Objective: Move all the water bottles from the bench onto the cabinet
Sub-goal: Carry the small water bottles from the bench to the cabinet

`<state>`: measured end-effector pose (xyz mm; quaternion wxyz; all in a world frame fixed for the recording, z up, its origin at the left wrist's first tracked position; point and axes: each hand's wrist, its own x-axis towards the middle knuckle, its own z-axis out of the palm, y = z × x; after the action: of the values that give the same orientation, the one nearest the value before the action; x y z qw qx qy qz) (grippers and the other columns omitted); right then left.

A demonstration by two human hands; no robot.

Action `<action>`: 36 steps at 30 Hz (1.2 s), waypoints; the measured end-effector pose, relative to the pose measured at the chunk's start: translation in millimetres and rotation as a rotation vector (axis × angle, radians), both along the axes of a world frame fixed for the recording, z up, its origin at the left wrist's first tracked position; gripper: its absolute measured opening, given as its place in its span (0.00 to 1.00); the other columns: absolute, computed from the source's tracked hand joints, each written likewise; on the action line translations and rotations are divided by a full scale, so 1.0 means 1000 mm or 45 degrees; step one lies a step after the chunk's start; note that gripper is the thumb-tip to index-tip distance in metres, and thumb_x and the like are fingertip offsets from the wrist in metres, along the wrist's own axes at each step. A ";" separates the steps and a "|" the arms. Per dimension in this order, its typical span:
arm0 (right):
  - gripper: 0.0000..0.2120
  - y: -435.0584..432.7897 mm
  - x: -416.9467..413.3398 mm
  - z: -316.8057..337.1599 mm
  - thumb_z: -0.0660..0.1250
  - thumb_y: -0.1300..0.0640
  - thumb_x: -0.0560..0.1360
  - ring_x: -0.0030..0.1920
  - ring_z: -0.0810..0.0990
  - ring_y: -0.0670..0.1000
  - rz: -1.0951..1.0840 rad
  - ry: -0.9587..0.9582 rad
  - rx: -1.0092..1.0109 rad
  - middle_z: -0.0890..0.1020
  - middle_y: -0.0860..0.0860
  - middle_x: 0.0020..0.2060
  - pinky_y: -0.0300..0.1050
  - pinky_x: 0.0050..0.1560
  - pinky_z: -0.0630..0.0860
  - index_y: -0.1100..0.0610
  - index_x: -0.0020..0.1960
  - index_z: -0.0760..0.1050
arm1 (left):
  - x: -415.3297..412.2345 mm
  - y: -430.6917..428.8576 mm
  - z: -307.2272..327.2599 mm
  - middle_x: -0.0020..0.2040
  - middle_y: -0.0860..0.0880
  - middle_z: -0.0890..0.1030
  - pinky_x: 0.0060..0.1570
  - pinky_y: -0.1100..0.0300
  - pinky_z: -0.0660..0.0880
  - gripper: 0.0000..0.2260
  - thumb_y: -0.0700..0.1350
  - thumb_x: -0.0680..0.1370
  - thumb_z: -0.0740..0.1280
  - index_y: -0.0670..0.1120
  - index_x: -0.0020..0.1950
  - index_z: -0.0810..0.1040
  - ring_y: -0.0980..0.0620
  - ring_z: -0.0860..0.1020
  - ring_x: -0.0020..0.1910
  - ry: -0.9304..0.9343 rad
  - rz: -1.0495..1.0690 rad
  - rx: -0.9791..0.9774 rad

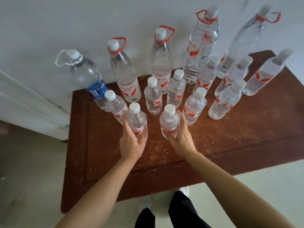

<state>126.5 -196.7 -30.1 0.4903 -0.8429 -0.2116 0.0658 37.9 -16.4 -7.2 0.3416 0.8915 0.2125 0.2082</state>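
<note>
Far left: white door trim (32,102) against a white wall (65,22). A brown wooden table (230,137) stands against that wall; its right end is cut off by the frame. All bottles observed stand on or just over this table, capped white and filled with clear water. Back row, from the left: one blue bottle (92,76) with a white carry loop, leaning in the wide-angle view, then four tall bottles with red loops and red labels, the first at (125,74) and the last (246,41) badly blurred. In front of them is a cluster of small bottles with red labels, about ten in all; the leftmost (116,106) is partly covered by its neighbour. The left hand (131,142) grips the left front bottle (137,122), thumb on the near side and fingers curled round the lower body. The right hand (181,137) grips the right front bottle (169,122) in like manner. The bases of both held bottles are hidden by the hands, so it cannot be told whether they rest on the table or are lifted clear. The remaining small bottles, among them (195,106) and (227,99), stand upright and untouched. Label text is too small to read. Bottom centre: black trousers (181,211) and pale shoes, partly hidden under the table edge.
</note>
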 end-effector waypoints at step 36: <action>0.45 -0.376 -0.723 0.146 0.75 0.67 0.67 0.50 0.72 0.61 -1.997 -0.219 -1.548 0.72 0.58 0.55 0.68 0.60 0.71 0.41 0.77 0.63 | -0.343 -0.432 0.153 0.44 0.42 0.78 0.28 0.51 0.74 0.46 0.38 0.66 0.76 0.56 0.79 0.59 0.41 0.76 0.32 -0.537 -2.146 1.187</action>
<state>-596.5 -572.6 116.0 -0.1370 -0.8541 0.4401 -0.2410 -304.6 -448.8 145.6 0.0234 0.7413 -0.6610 0.1142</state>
